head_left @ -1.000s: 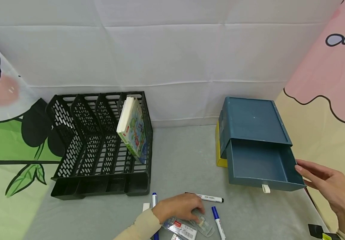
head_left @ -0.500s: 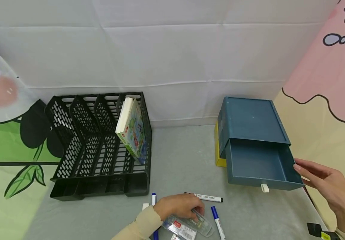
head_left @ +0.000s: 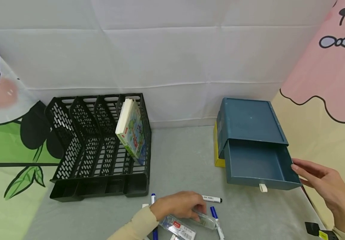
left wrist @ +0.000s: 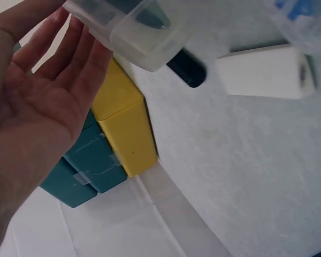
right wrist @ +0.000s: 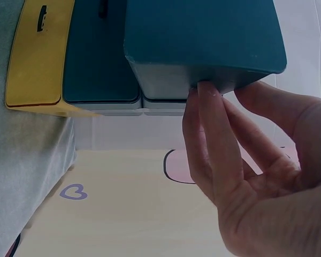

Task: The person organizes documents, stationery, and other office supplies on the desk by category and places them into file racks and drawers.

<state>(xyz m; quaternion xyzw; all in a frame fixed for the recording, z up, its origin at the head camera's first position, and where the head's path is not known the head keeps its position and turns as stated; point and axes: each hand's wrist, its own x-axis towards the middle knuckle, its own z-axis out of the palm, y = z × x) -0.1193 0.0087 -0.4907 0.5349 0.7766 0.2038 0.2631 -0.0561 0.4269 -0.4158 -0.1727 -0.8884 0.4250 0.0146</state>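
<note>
My left hand (head_left: 182, 205) holds a clear plastic case (head_left: 203, 220) close over the table, fingers curled at one end of it. In the left wrist view a dark pen-like tip (left wrist: 152, 16) shows through the case. Under and beside it are a clear package (head_left: 178, 227) with a red-and-white label, a black-capped marker (head_left: 212, 199) and a blue-capped marker (head_left: 217, 221). At the right, my right hand (head_left: 325, 185) touches the outer side of a pulled-out blue drawer (head_left: 262, 185). Its fingertips and thumb tip rest against that side wall in the right wrist view.
A black mesh organizer (head_left: 100, 180) with compartments stands at the left, with books (head_left: 131, 133) leaning in its right compartment. The drawer unit's blue top (head_left: 251, 120) sits above a yellow drawer section (head_left: 218, 162). Another blue marker (head_left: 154, 200) and a white block (left wrist: 265, 72) lie nearby.
The clear case in my left hand has shifted slightly right, its end now overlapping the blue-capped marker. My right hand stays at the drawer's side; the drawer is still out.
</note>
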